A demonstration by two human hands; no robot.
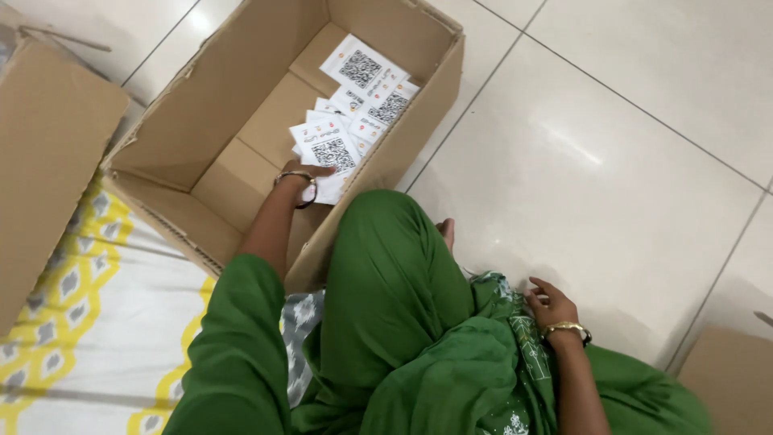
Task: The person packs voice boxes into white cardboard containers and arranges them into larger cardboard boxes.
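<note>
My left hand (pixel 308 174) reaches into an open cardboard box (pixel 208 121) and holds the near edge of a white printed card (pixel 326 153). Several more white cards with black square codes (pixel 366 84) lie in a loose pile on the box floor, toward its far right corner. A bangle sits on that wrist. My right hand (pixel 550 307), with a gold bracelet, rests with fingers apart on green patterned cloth (pixel 515 322) beside my knee, holding nothing.
I sit on the floor in green clothing (pixel 394 306). Pale glossy floor tiles (pixel 612 137) lie to the right. A second cardboard piece (pixel 44 161) stands at the left, another (pixel 733 379) at the lower right. A yellow and white patterned sheet (pixel 97 322) lies under me.
</note>
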